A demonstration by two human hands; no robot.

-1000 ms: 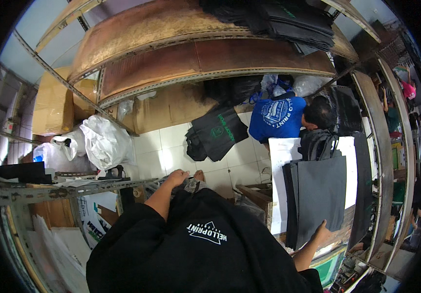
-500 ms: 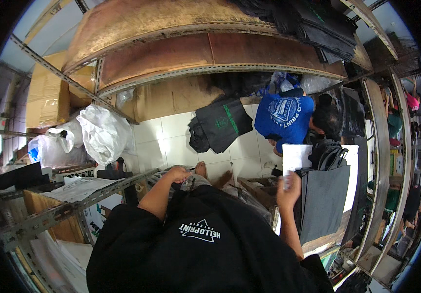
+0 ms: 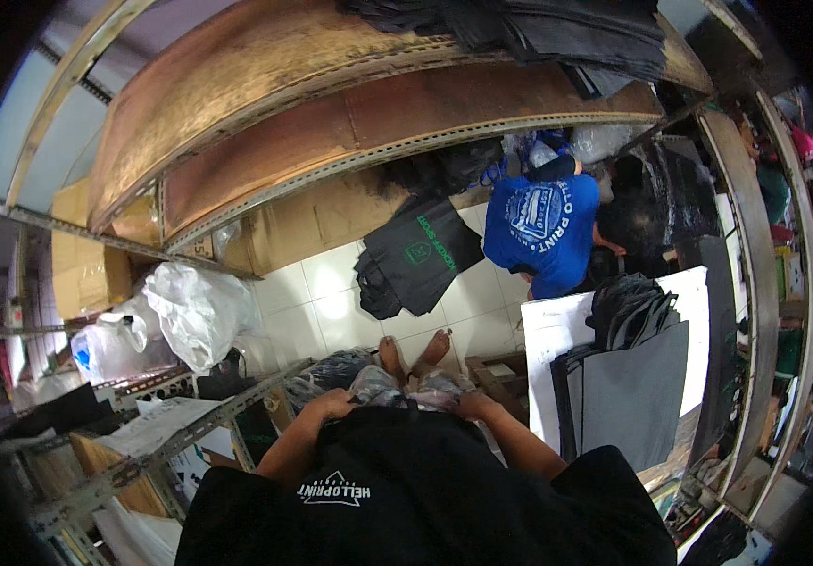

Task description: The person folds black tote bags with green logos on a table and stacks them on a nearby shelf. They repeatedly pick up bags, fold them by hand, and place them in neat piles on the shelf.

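Observation:
My left hand (image 3: 334, 404) is at the front of my waist, its fingers curled closed at the hem of my black shirt. My right hand (image 3: 473, 406) is at the waist too, across from it, also closed. Between them lies crinkled, greyish, shiny material (image 3: 405, 389); whether it is plastic or clothing I cannot tell. What the fingers hold is hidden. To the right, a stack of dark flat fabric bags (image 3: 628, 391) with bunched handles lies on a white board (image 3: 546, 349). Beyond my bare feet, black bags with green print (image 3: 421, 253) lie on the tiled floor.
A co-worker in a blue shirt (image 3: 540, 231) crouches ahead on the right. A wooden shelf (image 3: 284, 174) with metal edging crosses the far side, with black fabric stacked above. White plastic sacks (image 3: 201, 316) and cardboard boxes (image 3: 88, 250) stand left, beyond a metal rack (image 3: 166, 453).
My right hand has moved left from beside the dark stack to my waist. My left hand stays near the waist. The view has shifted, and the co-worker's arm now shows reaching right.

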